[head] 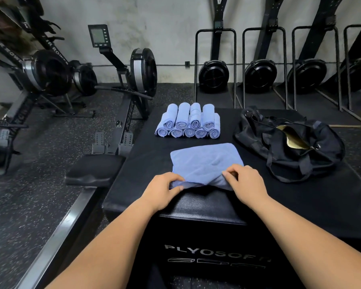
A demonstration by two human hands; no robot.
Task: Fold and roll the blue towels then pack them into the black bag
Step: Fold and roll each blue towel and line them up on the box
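Twofold caution, towel (206, 161) edge pinched in left hand (162, 189) and right hand (245, 182): avoid uneven pressure (likely skewed roll) and slack (likely unravelling inside bag (325, 151)).

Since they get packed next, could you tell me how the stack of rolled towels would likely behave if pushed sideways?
The stack of rolled towels probably topples: four upper rolls rest on the lower row. Being round, loose rolls may roll across the black pad. They look soft, so likely light.
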